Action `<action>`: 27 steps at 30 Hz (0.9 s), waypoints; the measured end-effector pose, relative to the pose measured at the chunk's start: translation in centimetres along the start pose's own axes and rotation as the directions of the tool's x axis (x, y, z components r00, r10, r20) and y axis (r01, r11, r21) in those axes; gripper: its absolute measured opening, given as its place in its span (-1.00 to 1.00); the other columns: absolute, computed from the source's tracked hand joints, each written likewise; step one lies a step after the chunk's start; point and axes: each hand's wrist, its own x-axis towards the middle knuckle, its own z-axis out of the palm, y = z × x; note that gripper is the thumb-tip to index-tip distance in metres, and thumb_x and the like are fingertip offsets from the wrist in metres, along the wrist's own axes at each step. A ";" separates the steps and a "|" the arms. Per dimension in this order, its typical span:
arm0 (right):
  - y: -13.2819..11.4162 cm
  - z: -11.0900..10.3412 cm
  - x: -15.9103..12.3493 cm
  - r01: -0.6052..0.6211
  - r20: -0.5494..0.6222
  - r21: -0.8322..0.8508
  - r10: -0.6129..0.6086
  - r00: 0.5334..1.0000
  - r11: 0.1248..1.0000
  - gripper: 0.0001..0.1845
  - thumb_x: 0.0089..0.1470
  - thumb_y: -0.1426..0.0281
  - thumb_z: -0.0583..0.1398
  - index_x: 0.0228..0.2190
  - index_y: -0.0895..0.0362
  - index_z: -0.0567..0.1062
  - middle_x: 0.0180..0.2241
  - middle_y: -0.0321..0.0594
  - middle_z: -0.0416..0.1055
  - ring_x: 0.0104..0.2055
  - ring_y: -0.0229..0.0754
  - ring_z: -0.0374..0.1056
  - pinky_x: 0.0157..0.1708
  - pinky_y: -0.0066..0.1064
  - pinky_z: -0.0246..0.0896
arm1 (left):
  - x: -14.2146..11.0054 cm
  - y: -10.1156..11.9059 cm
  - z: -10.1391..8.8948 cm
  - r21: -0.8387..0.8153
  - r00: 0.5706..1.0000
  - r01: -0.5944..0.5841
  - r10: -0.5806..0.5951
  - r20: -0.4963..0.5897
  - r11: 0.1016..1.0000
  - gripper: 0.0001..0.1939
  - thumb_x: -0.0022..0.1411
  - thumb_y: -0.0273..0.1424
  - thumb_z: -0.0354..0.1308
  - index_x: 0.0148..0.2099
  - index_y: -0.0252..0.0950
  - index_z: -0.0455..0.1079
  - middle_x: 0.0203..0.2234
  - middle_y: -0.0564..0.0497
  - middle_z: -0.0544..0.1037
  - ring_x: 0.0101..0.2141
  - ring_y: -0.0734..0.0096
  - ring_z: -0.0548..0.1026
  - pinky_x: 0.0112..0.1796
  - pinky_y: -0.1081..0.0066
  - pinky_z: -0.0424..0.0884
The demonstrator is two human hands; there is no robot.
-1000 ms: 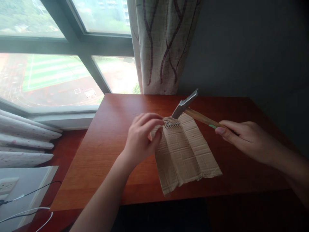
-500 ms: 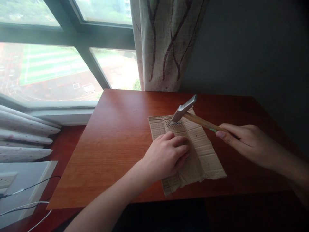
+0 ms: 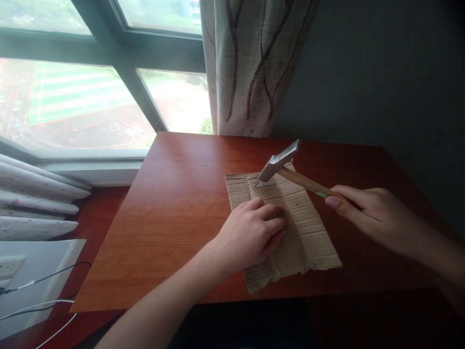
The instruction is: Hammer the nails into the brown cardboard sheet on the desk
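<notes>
My right hand (image 3: 366,213) is wrapped round the wooden handle of a hammer (image 3: 301,180), which has a green mark near the grip. The hammer's metal head is tilted, its lower end at a row of several small metal nails (image 3: 269,185); whether it touches them I cannot tell. The nails stand slanted in a piece of creased brown cardboard (image 3: 312,228) near its far edge, with small dark holes around them. My left hand (image 3: 254,230) rests on the cardboard just nearer than the nails, fingers curled in. Its thumb and fingertips are hidden, so anything inside is not visible.
The cardboard lies on a reddish-brown wooden table (image 3: 163,218). A window (image 3: 119,58) and a patterned curtain (image 3: 247,72) stand behind it. Another curtain (image 3: 32,198), a wall socket (image 3: 10,266) and cables (image 3: 54,303) are at the left.
The hammer head has risen very slightly off to the upper right, showing a little more of the nails. My left hand stays where it was on the cardboard.
</notes>
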 end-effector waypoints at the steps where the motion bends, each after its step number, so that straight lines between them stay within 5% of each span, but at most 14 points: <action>1: 0.0 0.0 0.0 0.001 -0.002 0.011 -0.001 1.000 1.000 -0.46 0.34 -0.09 0.02 -0.48 0.03 0.36 -0.63 -0.34 0.22 -0.59 -0.23 0.17 -0.54 -0.33 -0.01 | 0.0 0.0 0.0 -0.002 1.000 0.001 -0.001 0.000 1.000 -0.71 0.48 -0.31 0.04 -0.03 -0.22 0.59 0.06 -0.02 0.62 -0.20 0.24 0.49 -0.15 0.19 0.48; 27: -0.5 0.6 0.5 -0.001 0.055 0.076 -0.003 0.998 0.997 -0.45 0.32 -0.09 0.05 -0.51 0.04 0.33 -0.62 -0.35 0.21 -0.58 -0.24 0.17 -0.53 -0.34 -0.03 | 0.0 -0.1 0.0 -0.037 1.000 0.007 -0.007 0.008 0.999 -0.71 0.48 -0.32 0.03 -0.02 -0.24 0.59 0.05 -0.03 0.62 -0.16 0.23 0.50 -0.11 0.19 0.49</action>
